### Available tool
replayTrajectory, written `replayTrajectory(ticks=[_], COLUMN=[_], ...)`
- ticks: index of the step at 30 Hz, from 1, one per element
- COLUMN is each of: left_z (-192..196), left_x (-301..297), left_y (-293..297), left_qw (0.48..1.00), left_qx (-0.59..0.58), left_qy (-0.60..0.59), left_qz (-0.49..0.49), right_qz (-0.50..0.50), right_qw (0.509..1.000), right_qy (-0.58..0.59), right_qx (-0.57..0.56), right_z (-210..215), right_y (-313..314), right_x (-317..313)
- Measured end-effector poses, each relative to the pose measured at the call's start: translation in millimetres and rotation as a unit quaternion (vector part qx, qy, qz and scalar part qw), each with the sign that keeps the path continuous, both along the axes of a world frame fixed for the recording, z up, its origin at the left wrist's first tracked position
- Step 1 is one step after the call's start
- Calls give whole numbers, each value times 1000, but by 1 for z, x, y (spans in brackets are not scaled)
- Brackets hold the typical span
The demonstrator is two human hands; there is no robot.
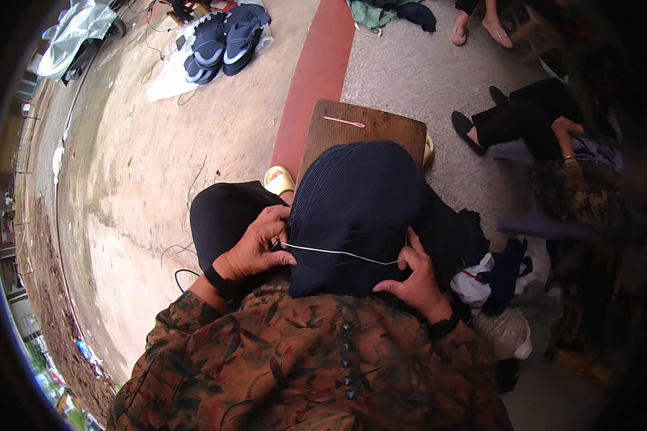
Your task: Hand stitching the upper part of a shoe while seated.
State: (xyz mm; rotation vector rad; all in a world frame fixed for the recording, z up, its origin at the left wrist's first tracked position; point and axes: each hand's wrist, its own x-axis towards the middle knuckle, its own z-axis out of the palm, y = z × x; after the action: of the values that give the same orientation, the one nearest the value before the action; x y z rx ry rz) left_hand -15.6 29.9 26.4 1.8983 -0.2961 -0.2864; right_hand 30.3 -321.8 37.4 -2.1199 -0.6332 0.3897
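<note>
Across my lap lies a dark navy ribbed fabric piece (pixel 359 190) with a rounded far end. A thin white cord (pixel 338 251) runs nearly straight across its near part, from one hand to the other. My left hand (pixel 261 244) pinches the cord's left end at the fabric's left edge. At the right side, my right hand (pixel 417 280) is closed with thumb and fingers around the cord's other end, touching the fabric. A pink looped plastic needle (pixel 343 122) rests on a wooden stool (pixel 323 140) beyond the fabric.
Several dark blue padded pieces (pixel 226 39) lie on white sheeting at the far left. To my right are bundled cloths and a plastic bag (pixel 507 330). Another person's legs in black trousers (pixel 517 118) extend nearby, and more feet (pixel 482 30) show farther back.
</note>
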Motion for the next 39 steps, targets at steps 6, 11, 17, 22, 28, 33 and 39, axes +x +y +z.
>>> replayTrajectory(ticks=[6,11,17,22,28,33,39], left_z=[14,1,15,11,-1,11,32], left_x=[8,7,18,19,14,0,-7], left_y=[-9,-2,-13,-8,-4,-13,-13], left_qw=[989,986,977,977,971,931,940], left_qx=[-116,-132,-185,-198,-223,-335,-322], left_qy=[87,104,101,72,70,148,104], left_qz=[21,-11,-28,-39,-54,-5,-50], right_qz=[-248,-400,-320,-254,-149,-182,-196], right_qw=[913,788,940,962,893,816,720], right_qy=[231,346,80,75,378,446,499], right_qx=[227,315,86,67,197,320,442], right_z=[-8,-13,-43,-4,-20,-22,8], right_y=[25,28,21,39,14,11,14], right_x=[5,16,15,32,53,33,22])
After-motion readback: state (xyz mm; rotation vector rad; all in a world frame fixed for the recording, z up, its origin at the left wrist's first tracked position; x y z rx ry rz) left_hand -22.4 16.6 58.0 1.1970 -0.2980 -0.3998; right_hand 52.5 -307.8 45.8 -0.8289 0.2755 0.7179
